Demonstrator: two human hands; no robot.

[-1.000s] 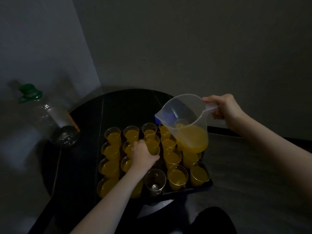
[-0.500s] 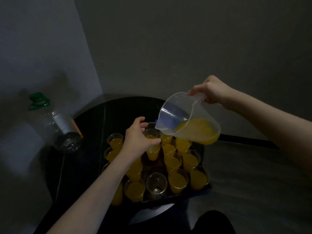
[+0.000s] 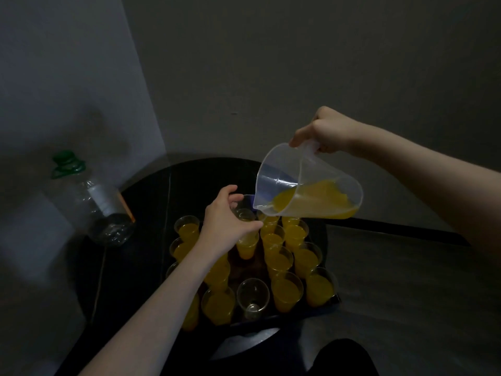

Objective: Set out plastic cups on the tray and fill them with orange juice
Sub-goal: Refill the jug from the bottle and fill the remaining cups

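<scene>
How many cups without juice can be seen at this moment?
2. One empty cup stands in the tray's near row, between filled cups. The left hand holds another cup under the jug. The arm may hide more.

The tray is crowded with filled cups standing close together, so little room is left between them. One gap is seen in the middle, behind the empty cup in the near row. The space above the far rows is taken by the tilted jug and by the left hand with the cup held in its fingers. Bare bench is left at the far left, bounded by the empty bottle leaning at the wall.
</scene>
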